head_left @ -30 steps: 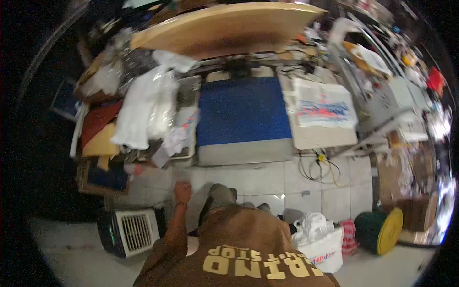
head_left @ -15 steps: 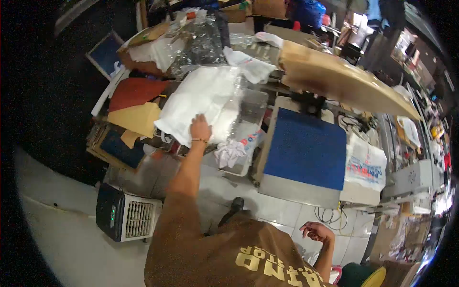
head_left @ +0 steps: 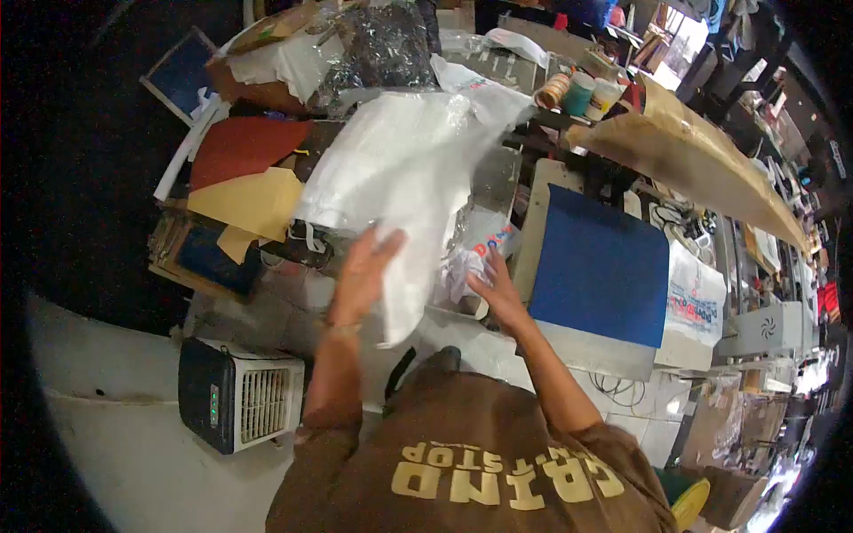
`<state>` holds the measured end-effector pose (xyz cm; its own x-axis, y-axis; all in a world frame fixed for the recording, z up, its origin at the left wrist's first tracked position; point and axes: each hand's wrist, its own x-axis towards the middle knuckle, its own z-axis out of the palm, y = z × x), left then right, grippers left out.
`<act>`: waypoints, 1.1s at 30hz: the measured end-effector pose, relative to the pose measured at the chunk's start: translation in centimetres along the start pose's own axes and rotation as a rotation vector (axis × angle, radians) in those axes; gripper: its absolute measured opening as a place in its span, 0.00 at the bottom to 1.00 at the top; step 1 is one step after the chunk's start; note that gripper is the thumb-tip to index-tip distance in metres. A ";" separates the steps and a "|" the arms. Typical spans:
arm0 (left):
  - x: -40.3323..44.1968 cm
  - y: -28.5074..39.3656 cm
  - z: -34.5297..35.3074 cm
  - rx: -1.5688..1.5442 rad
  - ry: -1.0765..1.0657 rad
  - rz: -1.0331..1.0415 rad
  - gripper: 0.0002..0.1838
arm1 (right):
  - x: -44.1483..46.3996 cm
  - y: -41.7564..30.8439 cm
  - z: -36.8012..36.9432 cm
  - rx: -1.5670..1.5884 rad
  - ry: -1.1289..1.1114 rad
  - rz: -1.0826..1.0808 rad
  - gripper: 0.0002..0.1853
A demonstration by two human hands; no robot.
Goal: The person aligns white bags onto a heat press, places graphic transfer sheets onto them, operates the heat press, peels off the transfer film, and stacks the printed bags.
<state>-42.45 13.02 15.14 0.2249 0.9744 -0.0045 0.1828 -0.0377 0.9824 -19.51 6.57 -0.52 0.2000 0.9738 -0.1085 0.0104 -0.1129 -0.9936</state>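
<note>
A white sheet of cloth (head_left: 416, 275), smeared by motion, hangs raised from a flat white stack (head_left: 364, 160) on the bench. My left hand (head_left: 362, 275) is at the sheet's left edge, its fingers closed on it. To the right, my right hand (head_left: 499, 293) has its fingers apart, holding nothing. It is close to a crumpled white piece (head_left: 458, 274) and a printed plastic bag (head_left: 490, 238). Clear plastic wrap lies along the stack's far and right sides.
Right of the stack is a blue flat pad (head_left: 600, 266) on a pale platform. A large tan curved board (head_left: 693, 160) juts out above it. Several jars (head_left: 579, 93) stand behind. Red fabric (head_left: 249, 151) and yellow card (head_left: 253, 202) lie left. An air cooler (head_left: 240, 395) sits on the floor.
My left hand has gone from lying on the stack to gripping a raised white sheet near the front. My right hand has come up from low right to the bench.
</note>
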 end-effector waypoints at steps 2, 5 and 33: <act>-1.0 1.8 -3.2 -0.371 0.012 -0.155 0.27 | 1.9 -1.2 0.6 -0.047 0.073 -0.022 0.48; -1.6 0.3 -6.1 -0.422 0.190 -0.163 0.29 | 2.5 -2.4 -0.3 0.585 -0.180 0.262 0.47; -9.8 1.1 12.3 -0.764 -0.340 0.496 0.27 | -34.9 -6.4 -20.6 0.388 -0.237 -0.326 0.43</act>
<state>-32.67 0.68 13.92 0.3954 0.7656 0.5074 -0.6514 -0.1558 0.7426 -6.40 -30.80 10.34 0.0206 0.9689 0.2466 -0.3360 0.2391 -0.9110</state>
